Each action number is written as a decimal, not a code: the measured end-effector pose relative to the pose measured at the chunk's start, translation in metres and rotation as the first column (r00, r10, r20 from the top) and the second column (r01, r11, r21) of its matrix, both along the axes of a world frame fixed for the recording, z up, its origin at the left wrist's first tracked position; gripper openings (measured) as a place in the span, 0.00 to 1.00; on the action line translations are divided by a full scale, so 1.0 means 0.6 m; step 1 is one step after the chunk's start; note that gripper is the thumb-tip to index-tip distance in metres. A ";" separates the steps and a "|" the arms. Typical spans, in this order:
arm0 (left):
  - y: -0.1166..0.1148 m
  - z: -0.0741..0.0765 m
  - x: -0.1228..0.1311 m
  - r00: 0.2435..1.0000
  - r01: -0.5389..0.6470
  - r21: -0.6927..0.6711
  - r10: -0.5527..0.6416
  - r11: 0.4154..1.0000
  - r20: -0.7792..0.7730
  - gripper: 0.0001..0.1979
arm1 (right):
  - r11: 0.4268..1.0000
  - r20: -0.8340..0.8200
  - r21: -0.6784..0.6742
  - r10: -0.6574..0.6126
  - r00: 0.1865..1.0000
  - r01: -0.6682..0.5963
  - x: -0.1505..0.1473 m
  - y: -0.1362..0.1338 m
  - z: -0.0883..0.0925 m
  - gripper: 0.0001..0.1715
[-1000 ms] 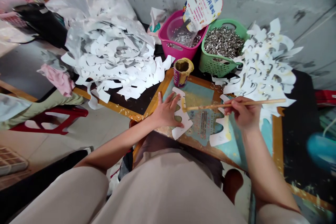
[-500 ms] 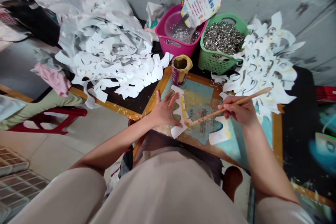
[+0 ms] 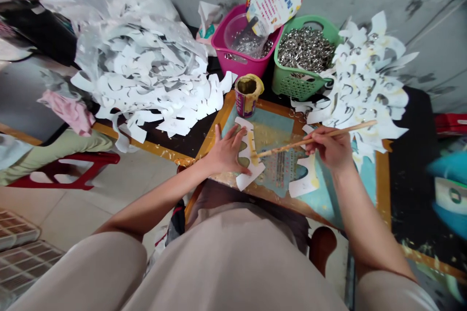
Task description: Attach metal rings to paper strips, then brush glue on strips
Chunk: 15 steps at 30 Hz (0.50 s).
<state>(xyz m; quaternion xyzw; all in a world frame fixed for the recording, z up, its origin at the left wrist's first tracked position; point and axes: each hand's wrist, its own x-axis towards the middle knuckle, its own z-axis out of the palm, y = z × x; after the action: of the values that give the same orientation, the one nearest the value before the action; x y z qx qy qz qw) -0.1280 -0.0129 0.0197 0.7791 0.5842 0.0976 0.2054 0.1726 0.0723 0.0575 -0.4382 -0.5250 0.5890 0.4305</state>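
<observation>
My left hand (image 3: pixel 225 153) lies flat with fingers spread on a white cut-out paper piece (image 3: pixel 249 160), pinning it to a small board with a blue printed sheet (image 3: pixel 279 143). My right hand (image 3: pixel 330 148) is closed round a long wooden brush (image 3: pixel 314 139); its glue-wet tip touches the right edge of that paper piece. A second white cut-out (image 3: pixel 304 177) lies on the board under my right hand. A glue-smeared can (image 3: pixel 247 95) stands at the board's far left corner.
A large heap of white cut-outs (image 3: pixel 146 77) lies at the left, another pile (image 3: pixel 365 87) at the right. A pink basket (image 3: pixel 242 46) and a green basket of metal rings (image 3: pixel 304 58) stand by the wall. A red stool (image 3: pixel 65 170) stands at the left.
The brush tip swept down along the paper's edge, then back up toward its middle. My left hand stayed flat on the paper. The camera view shifted slightly.
</observation>
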 end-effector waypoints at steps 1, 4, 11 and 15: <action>0.000 0.000 0.000 1.000 0.002 0.004 -0.002 1.000 0.000 0.66 | 1.000 0.017 -0.009 0.027 0.999 -0.027 0.001 0.000 0.000 0.08; 0.000 0.002 0.000 1.000 0.014 0.010 -0.014 1.000 0.008 0.66 | 0.996 0.043 -0.056 0.067 0.997 -0.064 0.009 -0.005 -0.001 0.07; -0.001 0.003 0.000 1.000 0.003 -0.003 -0.003 1.000 -0.001 0.66 | 0.996 0.014 -0.008 0.091 0.996 -0.091 0.033 -0.020 -0.012 0.07; -0.001 0.002 0.000 1.000 0.009 -0.003 -0.009 1.000 -0.001 0.66 | 0.998 -0.003 0.027 0.062 0.998 -0.062 0.033 -0.030 -0.005 0.08</action>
<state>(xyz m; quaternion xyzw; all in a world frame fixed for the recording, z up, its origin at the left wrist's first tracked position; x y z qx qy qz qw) -0.1278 -0.0132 0.0209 0.7815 0.5809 0.0955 0.2066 0.1923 0.0546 0.0546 -0.4148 -0.5456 0.5956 0.4189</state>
